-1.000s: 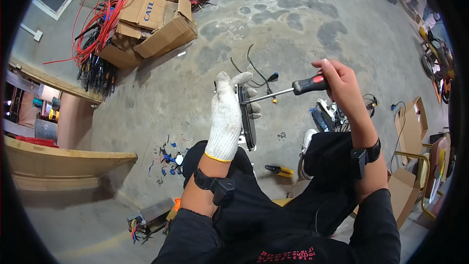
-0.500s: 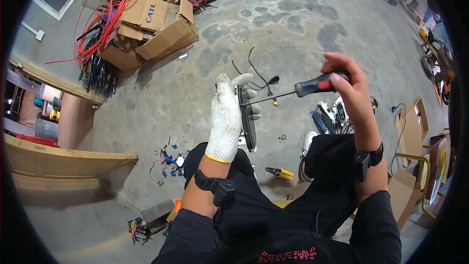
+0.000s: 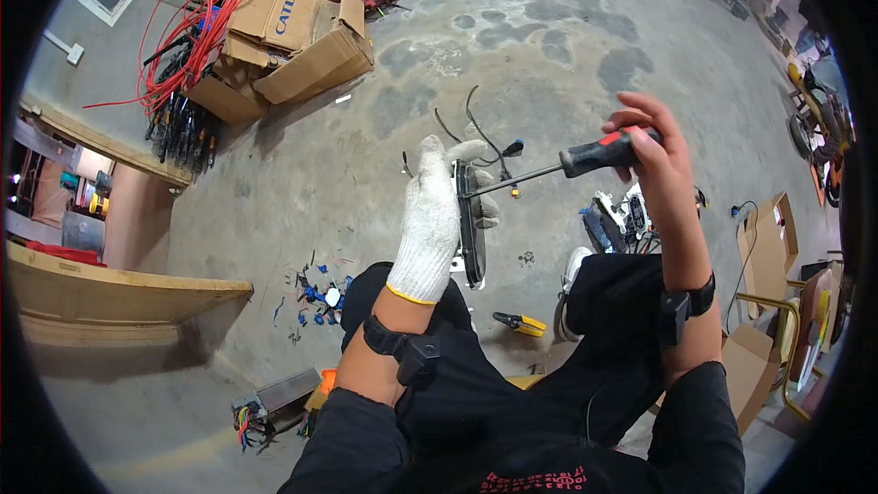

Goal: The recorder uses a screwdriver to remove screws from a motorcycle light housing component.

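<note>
My left hand (image 3: 432, 210), in a white knitted glove, is closed around a flat, dark, elongated device (image 3: 472, 242) with a pale back edge. What kind of device it is I cannot make out. Black cables (image 3: 485, 133) trail beyond it, with a small connector near the glove. Bare, my right hand (image 3: 660, 142) grips the black-and-red handle of a screwdriver (image 3: 596, 155). The screwdriver's shaft runs leftward, and its tip meets the right-facing side of the device near its upper end. The exact contact point is too small to tell.
Yellow-and-black pliers (image 3: 520, 323) lie on the floor between my legs. Blue and white scraps (image 3: 322, 297) are scattered at left, and white and dark parts (image 3: 622, 218) sit at right. A metal box with coloured wires (image 3: 279, 402) is lower left. Cardboard boxes (image 3: 311, 59) stand far left.
The device and my gloved hand have shifted slightly right. My right hand's fingers have changed position around the screwdriver handle, which shows its red patch turned upward.
</note>
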The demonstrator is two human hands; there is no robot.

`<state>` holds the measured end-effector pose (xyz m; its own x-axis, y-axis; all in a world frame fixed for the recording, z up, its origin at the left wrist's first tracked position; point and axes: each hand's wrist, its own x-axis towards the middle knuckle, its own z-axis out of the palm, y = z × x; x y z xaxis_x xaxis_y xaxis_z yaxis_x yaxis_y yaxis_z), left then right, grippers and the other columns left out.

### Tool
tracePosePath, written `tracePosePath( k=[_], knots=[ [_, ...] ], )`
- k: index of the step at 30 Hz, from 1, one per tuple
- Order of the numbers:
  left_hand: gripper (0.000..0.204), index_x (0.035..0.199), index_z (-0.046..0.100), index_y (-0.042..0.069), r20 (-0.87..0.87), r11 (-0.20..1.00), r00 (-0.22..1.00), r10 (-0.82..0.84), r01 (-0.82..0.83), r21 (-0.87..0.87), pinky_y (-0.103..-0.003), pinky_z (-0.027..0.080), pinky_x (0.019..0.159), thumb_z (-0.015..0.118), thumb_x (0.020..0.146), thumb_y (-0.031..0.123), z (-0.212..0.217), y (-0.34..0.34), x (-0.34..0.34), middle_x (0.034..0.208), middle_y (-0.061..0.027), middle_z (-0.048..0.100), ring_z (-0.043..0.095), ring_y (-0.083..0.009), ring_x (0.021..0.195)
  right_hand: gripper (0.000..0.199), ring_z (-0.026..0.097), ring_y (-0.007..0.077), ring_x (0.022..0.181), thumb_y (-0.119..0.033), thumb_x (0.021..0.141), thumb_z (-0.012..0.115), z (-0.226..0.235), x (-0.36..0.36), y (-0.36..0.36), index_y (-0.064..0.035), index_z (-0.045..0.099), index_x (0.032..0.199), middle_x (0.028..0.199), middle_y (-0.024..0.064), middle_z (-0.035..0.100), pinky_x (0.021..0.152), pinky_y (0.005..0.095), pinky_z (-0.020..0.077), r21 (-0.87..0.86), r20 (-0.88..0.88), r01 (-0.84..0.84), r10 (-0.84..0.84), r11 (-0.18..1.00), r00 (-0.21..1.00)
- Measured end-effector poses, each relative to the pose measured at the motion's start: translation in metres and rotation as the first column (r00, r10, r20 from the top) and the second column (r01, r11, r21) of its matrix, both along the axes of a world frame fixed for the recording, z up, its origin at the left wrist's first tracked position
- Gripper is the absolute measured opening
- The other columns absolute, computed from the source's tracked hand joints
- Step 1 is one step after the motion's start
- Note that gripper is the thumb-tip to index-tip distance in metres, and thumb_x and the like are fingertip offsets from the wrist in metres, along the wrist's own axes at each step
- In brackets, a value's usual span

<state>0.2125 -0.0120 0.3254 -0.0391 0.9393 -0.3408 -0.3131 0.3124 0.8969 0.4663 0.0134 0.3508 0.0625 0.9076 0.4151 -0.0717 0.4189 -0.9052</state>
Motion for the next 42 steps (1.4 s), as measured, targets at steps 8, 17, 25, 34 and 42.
tracePosePath(
  k=[8, 17, 25, 34, 42],
  knots=[
    [0.074, 0.123, 0.063, 0.002, -0.035, 0.999, 0.998, 0.048, -0.048, 0.001, -0.033, 0.06, 0.056, 0.028, 0.102, 0.064, -0.002, 0.001, -0.005, 0.087, -0.0119, 0.065, 0.067, -0.0195, 0.059, 0.032, 0.056, 0.0056, 0.074, -0.019, 0.097, 0.054, -0.003, 0.007, -0.004, -0.005, 0.063, 0.124, 0.099, 0.0033, 0.066, 0.06, 0.0198, 0.0412, -0.048, 0.261, -0.056, 0.066, 0.997, 0.963],
    [0.075, 0.125, 0.061, 0.002, -0.016, 0.999, 1.0, 0.027, -0.027, -0.02, -0.032, 0.059, 0.055, 0.028, 0.102, 0.064, -0.003, 0.001, -0.008, 0.088, -0.0128, 0.065, 0.067, -0.019, 0.059, 0.031, 0.049, 0.0033, 0.064, -0.023, 0.098, 0.057, -0.005, 0.004, 0.007, -0.0032, 0.064, 0.121, 0.087, 0.0005, 0.065, 0.055, 0.0203, 0.0383, -0.52, 0.357, 0.049, 0.165, 0.853, 0.919],
    [0.074, 0.125, 0.061, 0.002, -0.004, 1.0, 1.0, -0.023, 0.023, 0.013, -0.033, 0.059, 0.057, 0.028, 0.102, 0.064, -0.002, 0.0, -0.002, 0.088, -0.0111, 0.064, 0.066, -0.018, 0.06, 0.031, 0.057, 0.0097, 0.073, -0.023, 0.097, 0.057, 0.002, 0.002, -0.002, 0.0002, 0.062, 0.118, 0.091, 0.0046, 0.064, 0.065, 0.0253, 0.0473, -0.08, 0.06, -0.02, 0.025, 0.997, 0.998],
    [0.074, 0.123, 0.062, 0.002, -0.024, 1.0, 1.0, 0.017, -0.016, 0.018, -0.032, 0.059, 0.055, 0.028, 0.102, 0.064, -0.004, 0.001, -0.004, 0.086, -0.0118, 0.064, 0.067, -0.0181, 0.06, 0.032, 0.051, 0.0057, 0.062, -0.022, 0.102, 0.052, -0.011, 0.006, 0.001, -0.0019, 0.058, 0.126, 0.101, 0.0072, 0.065, 0.054, 0.0208, 0.0405, 0.27, 0.18, -0.083, 0.035, 0.959, 0.983],
    [0.074, 0.123, 0.063, 0.002, -0.025, 1.0, 0.999, 0.025, -0.025, 0.0, -0.032, 0.059, 0.055, 0.027, 0.103, 0.064, -0.009, 0.002, -0.008, 0.087, -0.0118, 0.065, 0.066, -0.0183, 0.059, 0.033, 0.056, 0.0074, 0.066, -0.02, 0.097, 0.058, -0.001, -0.001, -0.004, -0.0014, 0.06, 0.124, 0.09, 0.0042, 0.065, 0.056, 0.0225, 0.0444, -0.219, 0.215, 0.016, 0.033, 0.976, 0.976]
  ],
)
